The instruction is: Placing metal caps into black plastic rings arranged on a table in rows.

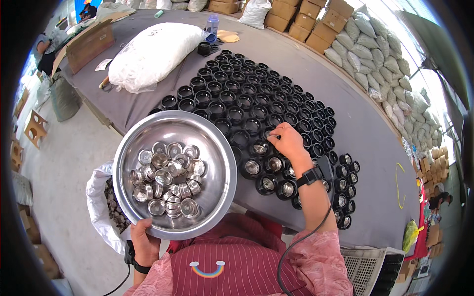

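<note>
My left hand (144, 244) grips the near rim of a wide steel bowl (219, 197), which is tilted so its inside shows. Several round silvery metal cups (164, 176) lie loose in it. Over the table, my right hand (286, 140) pinches a small metal cup (270, 134) above a large group of black ring-shaped holders (245, 101). Holders in the near rows have shiny metal cups (252, 167) in them. The farther ones look dark inside. My fingertips partly hide the pinched cup and the holder beneath it.
A grey-covered table (375, 148) carries a big white plastic bag (153, 54), a bottle (212, 24) and an opened carton (89, 47). Below the bowl stands a white sack (101, 197) of metal parts. A plastic crate (363, 269) is at the near right. Stacked sacks (370, 59) line the back.
</note>
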{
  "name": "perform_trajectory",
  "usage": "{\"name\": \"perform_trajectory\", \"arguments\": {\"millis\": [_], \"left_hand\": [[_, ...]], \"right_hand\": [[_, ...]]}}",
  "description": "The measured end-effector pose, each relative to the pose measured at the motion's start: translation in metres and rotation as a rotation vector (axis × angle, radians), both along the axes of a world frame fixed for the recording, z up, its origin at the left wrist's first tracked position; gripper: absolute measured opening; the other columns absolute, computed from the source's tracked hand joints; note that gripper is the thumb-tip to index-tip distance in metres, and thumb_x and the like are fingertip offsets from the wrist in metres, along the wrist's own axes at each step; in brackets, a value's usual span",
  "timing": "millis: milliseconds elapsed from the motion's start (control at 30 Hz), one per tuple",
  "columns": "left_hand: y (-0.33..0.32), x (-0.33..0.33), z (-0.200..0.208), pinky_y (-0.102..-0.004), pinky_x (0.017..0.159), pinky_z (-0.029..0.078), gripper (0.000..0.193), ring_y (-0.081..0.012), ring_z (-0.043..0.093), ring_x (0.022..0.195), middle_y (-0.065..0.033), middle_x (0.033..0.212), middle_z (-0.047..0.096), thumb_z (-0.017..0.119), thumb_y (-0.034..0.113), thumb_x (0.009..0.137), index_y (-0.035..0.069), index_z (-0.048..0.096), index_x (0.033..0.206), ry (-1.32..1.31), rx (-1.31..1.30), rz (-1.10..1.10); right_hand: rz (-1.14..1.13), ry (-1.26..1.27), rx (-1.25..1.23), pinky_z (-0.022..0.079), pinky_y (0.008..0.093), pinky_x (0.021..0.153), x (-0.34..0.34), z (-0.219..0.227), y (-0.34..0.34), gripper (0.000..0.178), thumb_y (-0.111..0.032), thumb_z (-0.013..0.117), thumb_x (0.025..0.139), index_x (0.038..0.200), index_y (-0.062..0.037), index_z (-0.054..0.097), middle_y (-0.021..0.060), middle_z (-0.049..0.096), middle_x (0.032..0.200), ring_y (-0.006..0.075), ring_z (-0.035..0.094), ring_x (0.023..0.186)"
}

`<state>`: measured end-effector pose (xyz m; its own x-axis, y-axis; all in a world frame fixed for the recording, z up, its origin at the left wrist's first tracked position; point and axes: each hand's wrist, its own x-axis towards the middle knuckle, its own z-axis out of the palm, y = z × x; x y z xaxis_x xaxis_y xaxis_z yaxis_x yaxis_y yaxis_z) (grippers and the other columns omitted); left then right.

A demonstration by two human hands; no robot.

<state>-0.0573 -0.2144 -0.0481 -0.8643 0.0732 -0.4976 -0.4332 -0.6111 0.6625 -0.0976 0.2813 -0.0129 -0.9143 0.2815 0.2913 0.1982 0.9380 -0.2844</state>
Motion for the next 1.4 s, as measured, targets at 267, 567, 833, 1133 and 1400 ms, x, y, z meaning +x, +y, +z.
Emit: {"name": "perform_trajectory", "arguments": {"millis": [267,567,833,1133,1400], "left_hand": [[0.004,-0.001,0.01,-0.0411,0.09,0.053,0.042,-0.0252,0.064,0.097,-0.0125,0.11,0.064,0.055,0.003,0.079,-0.003,0.053,0.12,0.057,-0.002,-0.046],[0.034,-0.005,0.03,-0.04,0.088,0.055,0.044,-0.0238,0.067,0.093,-0.0117,0.106,0.067,0.058,-0.004,0.078,-0.002,0.055,0.121,0.085,0.055,-0.148],[0.043,-0.001,0.02,-0.0402,0.091,0.053,0.05,-0.0241,0.065,0.1,-0.0117,0.115,0.064,0.056,-0.001,0.079,0.0,0.051,0.129,0.163,-0.01,-0.33],[0.03,0.018,0.033,-0.0395,0.092,0.052,0.049,-0.0236,0.064,0.101,-0.013,0.114,0.064,0.057,0.001,0.081,-0.004,0.05,0.129,0.187,-0.033,-0.447],[0.02,0.04,0.042,-0.033,0.077,0.055,0.018,-0.0179,0.067,0.079,-0.0092,0.089,0.07,0.064,-0.003,0.079,-0.001,0.065,0.097,0.192,0.08,-0.373]], "right_hand": [[-0.247,0.379,-0.522,0.052,0.0381,0.08,-0.019,-0.009,0.068,0.026,-0.027,0.068,0.087,0.098,-0.0039,0.071,0.0157,0.068,0.093,0.0292,0.066,0.087],[-0.03,0.434,-0.533,0.051,0.0346,0.08,-0.007,0.013,-0.008,0.022,-0.01,0.066,0.089,0.11,-0.0022,0.067,0.0128,0.068,0.103,0.022,0.065,0.092],[0.816,-0.063,-0.151,0.039,0.0492,0.106,0.043,0.076,-0.157,0.076,-0.017,0.078,0.067,0.137,-0.0099,0.047,0.0193,0.044,0.141,0.0396,0.045,0.128],[0.816,-0.374,0.173,0.041,0.0492,0.099,0.067,0.084,-0.173,0.091,-0.019,0.081,0.056,0.139,-0.0097,0.045,0.0167,0.047,0.137,0.0358,0.048,0.124],[0.765,-0.386,0.391,0.044,0.0401,0.091,0.099,0.098,-0.191,0.077,-0.021,0.08,0.056,0.129,-0.0152,0.055,0.0114,0.058,0.116,0.0307,0.054,0.113]]}}
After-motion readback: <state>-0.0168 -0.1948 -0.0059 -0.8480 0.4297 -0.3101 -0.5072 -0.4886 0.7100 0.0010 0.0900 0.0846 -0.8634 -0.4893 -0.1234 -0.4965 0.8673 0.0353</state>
